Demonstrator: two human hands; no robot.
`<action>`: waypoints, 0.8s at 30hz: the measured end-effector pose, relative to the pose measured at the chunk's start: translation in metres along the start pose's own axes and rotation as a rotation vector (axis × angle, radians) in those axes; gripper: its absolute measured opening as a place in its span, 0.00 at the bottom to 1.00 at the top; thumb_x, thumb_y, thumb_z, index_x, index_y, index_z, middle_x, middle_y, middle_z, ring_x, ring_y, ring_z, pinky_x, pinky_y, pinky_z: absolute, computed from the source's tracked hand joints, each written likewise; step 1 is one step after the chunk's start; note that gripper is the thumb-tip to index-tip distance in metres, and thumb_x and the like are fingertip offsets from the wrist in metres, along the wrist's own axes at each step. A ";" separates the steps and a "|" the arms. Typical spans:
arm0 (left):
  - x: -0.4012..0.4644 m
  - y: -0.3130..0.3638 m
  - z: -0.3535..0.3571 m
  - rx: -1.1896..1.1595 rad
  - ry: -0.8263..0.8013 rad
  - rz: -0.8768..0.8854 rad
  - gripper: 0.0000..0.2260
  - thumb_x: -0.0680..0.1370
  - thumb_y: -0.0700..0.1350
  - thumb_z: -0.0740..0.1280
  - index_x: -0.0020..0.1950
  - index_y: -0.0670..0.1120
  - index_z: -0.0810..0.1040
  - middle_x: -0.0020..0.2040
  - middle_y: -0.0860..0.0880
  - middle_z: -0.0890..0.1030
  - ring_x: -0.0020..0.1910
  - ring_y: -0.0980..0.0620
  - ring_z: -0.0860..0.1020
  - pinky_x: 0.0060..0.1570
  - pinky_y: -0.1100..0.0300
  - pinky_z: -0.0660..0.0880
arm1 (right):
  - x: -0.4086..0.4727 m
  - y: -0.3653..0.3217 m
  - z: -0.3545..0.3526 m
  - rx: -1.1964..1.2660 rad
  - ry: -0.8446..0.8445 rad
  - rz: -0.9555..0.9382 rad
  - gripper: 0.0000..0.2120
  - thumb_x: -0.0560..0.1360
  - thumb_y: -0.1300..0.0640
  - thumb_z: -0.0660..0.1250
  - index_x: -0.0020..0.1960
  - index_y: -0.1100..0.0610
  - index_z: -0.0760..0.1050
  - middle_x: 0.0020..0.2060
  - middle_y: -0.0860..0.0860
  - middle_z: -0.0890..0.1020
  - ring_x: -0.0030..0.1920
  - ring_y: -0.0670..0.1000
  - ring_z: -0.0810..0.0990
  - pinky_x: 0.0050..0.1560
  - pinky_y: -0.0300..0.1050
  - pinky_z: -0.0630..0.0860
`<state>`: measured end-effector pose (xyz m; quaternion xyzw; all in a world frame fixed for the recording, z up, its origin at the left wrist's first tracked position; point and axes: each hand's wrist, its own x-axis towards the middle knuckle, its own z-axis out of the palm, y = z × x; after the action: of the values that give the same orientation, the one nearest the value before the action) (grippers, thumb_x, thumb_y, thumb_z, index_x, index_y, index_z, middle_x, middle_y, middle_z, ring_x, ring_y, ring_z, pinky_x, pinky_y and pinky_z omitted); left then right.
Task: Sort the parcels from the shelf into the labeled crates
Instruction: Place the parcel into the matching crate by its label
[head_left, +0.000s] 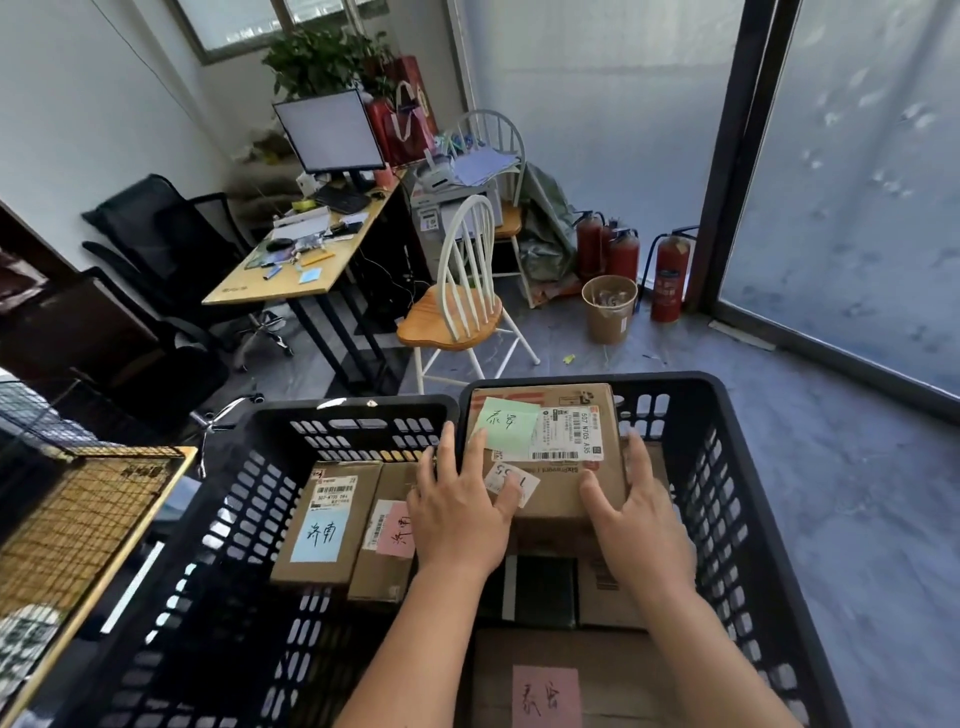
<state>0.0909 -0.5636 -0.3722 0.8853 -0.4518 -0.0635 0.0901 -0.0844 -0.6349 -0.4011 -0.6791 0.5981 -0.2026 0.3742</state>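
Both hands held one cardboard box (558, 447) between them over the right crate (727, 467): the left hand (457, 514) lay with spread fingers on the box's top and left edge, and the right hand (636, 525) had its fingers against the box's right side and its thumb on the near top corner. On the box's top, between the two hands, were a green note (506, 427) with handwriting, a white shipping label (569, 434) and a small white slip (511, 480) partly under the left fingers. There were two black plastic crates, touching side by side. The left crate (249, 519), to the left of the held box, contained two boxes lying flat: one with a blue note (321, 535) and, just beside it towards the left hand, one with a pink note (396, 530). The right crate, below and around the held box, contained more parcels: a dark one (545, 587) under the wrists, a brown box (610, 597) beside it under the right wrist, and a large box with a pink note (545, 696) nearest the person, between the forearms. Beyond the held box stood two white chairs with wooden seats, the nearer (457, 306) in front of the farther (498, 171), a desk (306, 260) with a monitor (330, 132), three red fire extinguishers (670, 275) and a paper tub (609, 309).
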 end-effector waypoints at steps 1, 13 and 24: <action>-0.003 -0.001 -0.004 -0.021 0.005 -0.002 0.31 0.84 0.68 0.50 0.86 0.61 0.51 0.88 0.50 0.48 0.86 0.42 0.49 0.81 0.38 0.61 | -0.001 -0.001 -0.003 -0.002 0.018 -0.002 0.40 0.79 0.29 0.57 0.83 0.37 0.41 0.69 0.53 0.74 0.56 0.51 0.75 0.45 0.50 0.73; -0.103 -0.034 -0.122 -0.502 0.341 0.100 0.33 0.78 0.71 0.46 0.83 0.64 0.60 0.87 0.56 0.54 0.86 0.51 0.50 0.83 0.42 0.57 | -0.108 -0.105 -0.074 -0.047 0.244 -0.506 0.37 0.79 0.33 0.60 0.82 0.35 0.48 0.75 0.42 0.67 0.71 0.42 0.63 0.68 0.46 0.65; -0.259 -0.130 -0.186 -0.506 0.565 -0.070 0.29 0.79 0.69 0.50 0.81 0.67 0.62 0.87 0.59 0.53 0.86 0.54 0.49 0.82 0.39 0.59 | -0.252 -0.166 -0.051 -0.115 0.092 -0.881 0.37 0.78 0.30 0.56 0.83 0.35 0.49 0.78 0.43 0.66 0.78 0.49 0.62 0.78 0.56 0.62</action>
<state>0.0784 -0.2594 -0.2111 0.8325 -0.3485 0.0706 0.4248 -0.0624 -0.4050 -0.2006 -0.8789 0.2783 -0.3393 0.1869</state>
